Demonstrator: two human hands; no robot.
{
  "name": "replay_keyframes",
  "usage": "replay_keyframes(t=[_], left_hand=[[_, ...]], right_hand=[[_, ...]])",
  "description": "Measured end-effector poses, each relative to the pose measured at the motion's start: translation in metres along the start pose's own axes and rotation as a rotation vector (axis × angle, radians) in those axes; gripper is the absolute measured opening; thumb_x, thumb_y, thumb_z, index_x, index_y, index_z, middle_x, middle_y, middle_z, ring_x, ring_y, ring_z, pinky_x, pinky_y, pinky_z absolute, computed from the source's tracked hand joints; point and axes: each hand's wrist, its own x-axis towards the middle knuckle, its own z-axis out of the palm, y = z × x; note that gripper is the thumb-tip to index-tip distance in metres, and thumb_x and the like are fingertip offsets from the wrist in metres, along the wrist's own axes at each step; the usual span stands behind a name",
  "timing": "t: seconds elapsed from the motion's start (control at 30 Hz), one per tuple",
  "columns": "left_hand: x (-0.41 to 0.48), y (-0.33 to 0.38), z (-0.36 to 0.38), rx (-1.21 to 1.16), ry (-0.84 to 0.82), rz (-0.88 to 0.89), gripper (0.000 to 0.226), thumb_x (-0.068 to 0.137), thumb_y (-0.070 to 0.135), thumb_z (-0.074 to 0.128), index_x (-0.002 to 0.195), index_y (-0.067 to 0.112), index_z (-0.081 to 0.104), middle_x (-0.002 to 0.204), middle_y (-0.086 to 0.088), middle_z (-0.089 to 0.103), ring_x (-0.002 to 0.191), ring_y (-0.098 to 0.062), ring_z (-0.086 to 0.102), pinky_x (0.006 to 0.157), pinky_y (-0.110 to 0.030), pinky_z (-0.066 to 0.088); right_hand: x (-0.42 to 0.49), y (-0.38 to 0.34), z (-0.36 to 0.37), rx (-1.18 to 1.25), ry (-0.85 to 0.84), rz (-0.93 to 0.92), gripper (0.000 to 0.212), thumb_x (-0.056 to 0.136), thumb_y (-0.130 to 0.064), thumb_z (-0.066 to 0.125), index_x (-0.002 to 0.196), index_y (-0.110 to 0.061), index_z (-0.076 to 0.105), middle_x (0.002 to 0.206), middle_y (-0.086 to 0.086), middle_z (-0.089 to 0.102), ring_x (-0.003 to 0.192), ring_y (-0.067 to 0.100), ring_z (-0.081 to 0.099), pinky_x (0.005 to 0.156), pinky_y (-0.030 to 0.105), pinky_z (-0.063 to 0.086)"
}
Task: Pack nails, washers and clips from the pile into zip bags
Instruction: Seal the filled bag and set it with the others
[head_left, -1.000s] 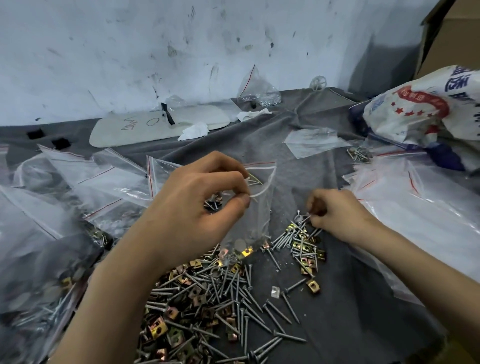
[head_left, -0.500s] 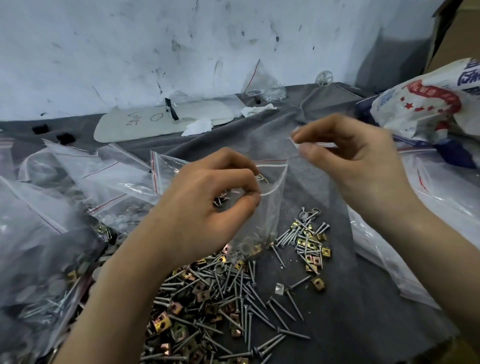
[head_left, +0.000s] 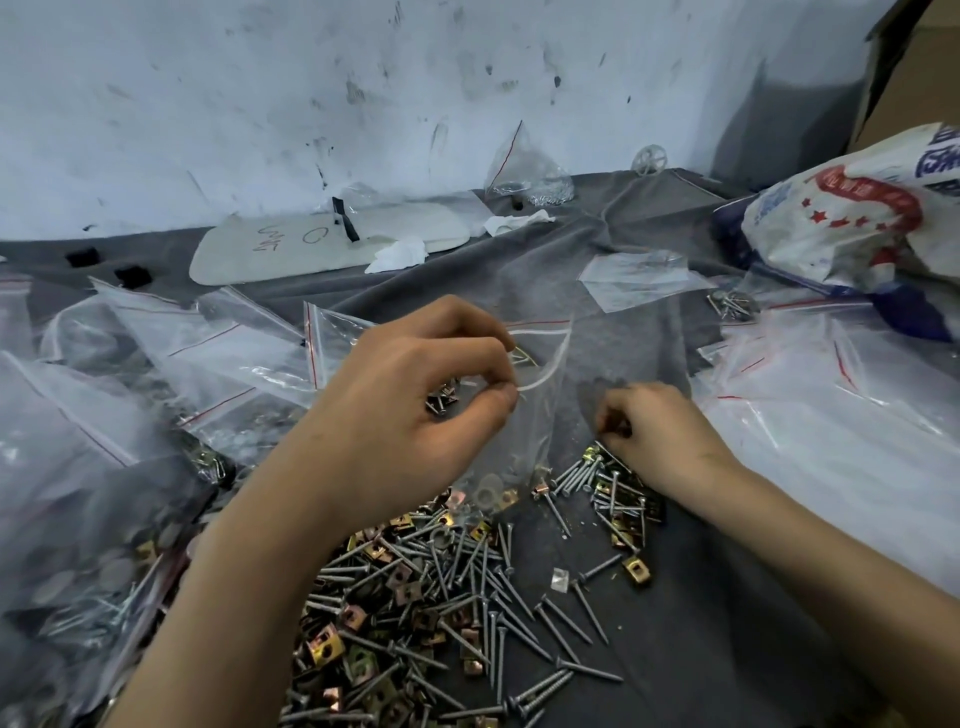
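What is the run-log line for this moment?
left hand: pinches zip bag mouth | right hand: curled, at small nail-and-clip pile | zip bag: washers at bottom

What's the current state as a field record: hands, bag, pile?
left hand: pinches the mouth of the zip bag, holding it upright and open
bag contents: washers at the bottom
right hand: fingers curled, down at the small heap of nails and clips; grip unclear
main pile: nails and clips on grey cloth
filled bags: left of pile
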Motion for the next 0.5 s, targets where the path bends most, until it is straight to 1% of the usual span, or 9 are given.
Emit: replay_keyframes(t=[0.13,0.17,0.2,0.23,0.3,0.37,0.4,0.43,0.5], left_hand=[[0.0,0.001,-0.002,-0.003,0.005,-0.001,0.016,0.085,0.024,0.058,0.078,0.018,0.072,0.102,0.007,0.063,0.095,-0.002,0.058,0.083,-0.01,0.039],[0.0,0.001,-0.002,-0.006,0.006,-0.001,0.016,0.085,0.024,0.058,0.078,0.018,0.072,0.102,0.007,0.063,0.095,-0.002,0.058,0.083,-0.01,0.039],[0.0,0.001,-0.002,-0.006,0.008,0.001,0.016,0.085,0.023,0.058,0.078,0.018,0.072,0.102,0.007,0.063,0.095,-0.002,0.058,0.082,-0.01,0.039],[0.0,0.001,-0.002,-0.005,0.007,0.004,0.016,0.085,0.023,0.058,0.078,0.018,0.072,0.102,0.007,0.063,0.095,-0.003,0.058,0.082,-0.011,0.04],[0.0,0.001,0.0,-0.004,-0.002,0.005,0.017,0.084,0.024,0.058,0.078,0.017,0.072,0.102,0.007,0.063,0.095,-0.004,0.059,0.083,-0.017,0.042],[0.001,0.002,0.002,-0.006,-0.016,0.008,0.017,0.084,0.023,0.059,0.077,0.017,0.073,0.103,0.006,0.063,0.095,-0.005,0.06,0.084,-0.021,0.043],[0.001,0.002,0.003,-0.009,-0.019,0.014,0.017,0.084,0.023,0.059,0.076,0.016,0.073,0.102,0.006,0.064,0.095,-0.005,0.06,0.085,-0.023,0.044],[0.001,0.002,0.004,-0.01,-0.021,0.021,0.017,0.084,0.022,0.059,0.076,0.015,0.073,0.102,0.005,0.064,0.095,-0.006,0.061,0.085,-0.024,0.044],[0.001,0.003,0.006,-0.003,-0.025,0.038,0.019,0.084,0.024,0.059,0.077,0.014,0.074,0.103,0.004,0.064,0.096,-0.007,0.061,0.084,-0.024,0.045]], right_hand=[[0.0,-0.001,-0.001,0.0,-0.042,-0.005,0.021,0.084,-0.001,0.058,0.094,-0.017,0.065,0.101,0.005,0.064,0.099,0.025,0.06,0.086,0.032,0.047],[-0.001,-0.001,-0.002,0.002,-0.011,-0.02,0.022,0.083,0.0,0.059,0.095,-0.017,0.066,0.1,0.004,0.064,0.099,0.025,0.06,0.087,0.033,0.046],[-0.002,-0.002,-0.004,0.043,0.06,-0.048,0.021,0.083,0.001,0.062,0.094,-0.015,0.067,0.096,0.004,0.064,0.096,0.025,0.06,0.086,0.033,0.046],[-0.004,-0.005,-0.009,0.145,0.164,-0.077,0.02,0.081,0.002,0.065,0.091,-0.014,0.068,0.091,0.002,0.064,0.09,0.023,0.061,0.084,0.031,0.046],[-0.008,-0.017,-0.027,0.498,0.366,-0.116,0.024,0.076,0.003,0.073,0.08,-0.019,0.066,0.081,-0.004,0.062,0.078,0.015,0.061,0.075,0.022,0.047],[-0.014,-0.034,-0.048,0.852,0.477,-0.212,0.03,0.074,-0.001,0.076,0.075,-0.026,0.061,0.075,-0.012,0.061,0.071,0.005,0.058,0.071,0.017,0.046],[-0.017,-0.043,-0.058,0.959,0.507,-0.285,0.03,0.074,-0.003,0.076,0.075,-0.028,0.059,0.072,-0.013,0.062,0.07,0.002,0.057,0.07,0.016,0.046],[-0.021,-0.052,-0.065,1.005,0.516,-0.355,0.029,0.073,-0.004,0.076,0.076,-0.028,0.059,0.072,-0.013,0.062,0.07,0.001,0.058,0.07,0.015,0.047],[-0.029,-0.068,-0.072,0.972,0.49,-0.445,0.026,0.074,-0.006,0.076,0.079,-0.024,0.058,0.075,-0.011,0.063,0.073,0.005,0.062,0.072,0.017,0.05]])
